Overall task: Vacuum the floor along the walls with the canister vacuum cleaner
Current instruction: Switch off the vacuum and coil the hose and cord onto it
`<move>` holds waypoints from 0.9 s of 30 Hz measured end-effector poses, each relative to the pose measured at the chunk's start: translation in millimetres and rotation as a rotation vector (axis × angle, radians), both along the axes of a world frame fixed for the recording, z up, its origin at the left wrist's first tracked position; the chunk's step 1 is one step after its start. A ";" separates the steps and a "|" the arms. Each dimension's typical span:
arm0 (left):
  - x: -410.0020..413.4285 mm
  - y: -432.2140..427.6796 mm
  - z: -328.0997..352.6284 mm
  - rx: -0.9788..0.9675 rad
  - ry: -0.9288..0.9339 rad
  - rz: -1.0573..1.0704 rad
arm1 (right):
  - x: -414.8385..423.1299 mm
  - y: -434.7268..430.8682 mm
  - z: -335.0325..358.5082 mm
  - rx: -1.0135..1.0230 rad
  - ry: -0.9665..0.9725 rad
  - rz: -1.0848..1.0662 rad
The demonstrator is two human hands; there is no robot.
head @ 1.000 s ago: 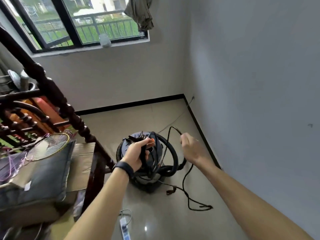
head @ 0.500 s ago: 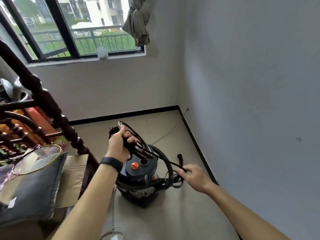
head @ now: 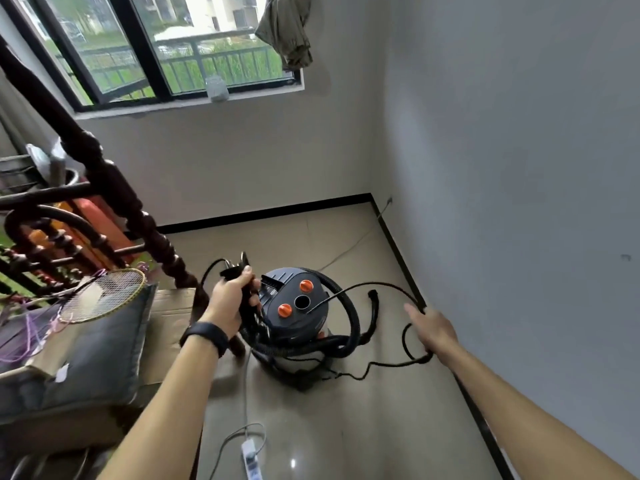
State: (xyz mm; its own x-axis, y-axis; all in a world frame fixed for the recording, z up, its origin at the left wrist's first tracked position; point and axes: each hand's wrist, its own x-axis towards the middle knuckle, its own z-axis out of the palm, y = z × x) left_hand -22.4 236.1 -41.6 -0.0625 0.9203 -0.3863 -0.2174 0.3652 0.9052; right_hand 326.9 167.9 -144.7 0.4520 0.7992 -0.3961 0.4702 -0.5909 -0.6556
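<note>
Head camera looks down into a room corner, where the canister vacuum cleaner [head: 294, 318] stands upright on the tiled floor [head: 346, 431], near the right wall [head: 519, 168] and just beside a cardboard box [head: 168, 323] on its left. Its dark grey lid carries two orange knobs [head: 306, 285] with a round opening between them. A black corrugated hose [head: 350, 317] loops round the canister's right side, and its free end [head: 373, 295] points up just beside the loop. The left hand [head: 230, 299], with a black wristband [head: 205, 336] on the wrist, is clenched round a gathered bundle of black power cord [head: 374, 284], held above the floor just left of the lid. From the lid the cord arcs over to the right hand [head: 431, 327], which reaches out low near the black baseboard [head: 398, 244]. Its fingers lie nearly straight; the cord meets its far edge and curls out again below the wrist, and I cannot tell whether it is grasped. A white power strip [head: 250, 455] lies on the floor nearer the camera. At left, a grey cushion [head: 100, 355] and a badminton racket [head: 104, 292] rest beside a dark turned wooden post [head: 114, 188]. A cloth [head: 287, 29] hangs at the window [head: 173, 46], and a jar [head: 216, 89] sits on the sill.
</note>
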 end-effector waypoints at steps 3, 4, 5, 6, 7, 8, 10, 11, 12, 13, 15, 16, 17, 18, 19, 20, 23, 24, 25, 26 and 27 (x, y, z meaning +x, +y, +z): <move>44.5 -22.0 -20.5 -0.070 -0.033 -0.068 | -44.6 20.0 48.1 0.221 -0.020 0.170; 59.0 -27.9 -24.4 -0.099 -0.053 -0.104 | -58.6 21.6 61.4 0.293 -0.033 0.252; 72.4 -32.9 -26.0 -0.132 -0.079 -0.136 | -71.0 20.6 72.2 0.353 -0.058 0.347; 83.8 -36.3 -25.8 -0.162 -0.112 -0.158 | -82.3 18.0 79.5 0.406 -0.084 0.445; 93.1 -37.7 -24.2 -0.186 -0.155 -0.165 | -91.7 14.0 83.6 0.451 -0.102 0.538; 99.5 -37.3 -21.2 -0.204 -0.202 -0.154 | -98.9 9.3 85.0 0.483 -0.105 0.614; 105.8 -34.4 -13.7 -0.210 -0.308 -0.110 | -104.3 -0.2 83.3 0.501 -0.088 0.673; 106.9 -33.0 -10.0 -0.198 -0.369 -0.092 | -103.0 -3.6 80.6 0.490 -0.107 0.670; 107.4 -32.1 -6.3 -0.172 -0.409 -0.084 | -99.8 -5.2 76.4 0.473 -0.144 0.664; 107.3 -30.5 -3.8 -0.140 -0.424 -0.072 | -95.8 -6.4 71.7 0.455 -0.173 0.661; 107.0 -25.6 2.8 -0.063 -0.422 -0.046 | -88.9 -7.7 63.5 0.428 -0.160 0.645; 106.0 -22.2 7.9 -0.035 -0.441 -0.037 | -87.1 -7.8 60.1 0.430 -0.113 0.610; 104.9 -18.0 13.7 -0.015 -0.479 -0.033 | -85.2 -7.3 58.3 0.444 -0.049 0.559; 102.7 -13.7 20.3 0.005 -0.511 -0.037 | -83.6 -5.1 55.5 0.460 0.021 0.502; 99.8 -9.4 27.5 0.022 -0.530 -0.044 | -81.7 -2.5 52.6 0.458 0.090 0.448; 96.6 -5.3 34.7 0.040 -0.537 -0.052 | -79.7 0.1 49.8 0.437 0.176 0.402; 87.7 3.8 55.5 0.085 -0.518 -0.091 | -72.9 6.8 38.0 0.285 0.472 0.362; 84.1 5.5 61.3 0.097 -0.498 -0.097 | -70.8 5.9 33.2 0.231 0.541 0.418; 79.7 7.3 66.1 0.107 -0.480 -0.092 | -69.5 3.3 27.6 0.187 0.556 0.485; 74.3 9.2 70.0 0.112 -0.468 -0.074 | -68.9 -0.6 21.1 0.168 0.542 0.535; 68.4 11.5 72.7 0.114 -0.458 -0.045 | -68.6 -4.8 16.0 0.173 0.517 0.553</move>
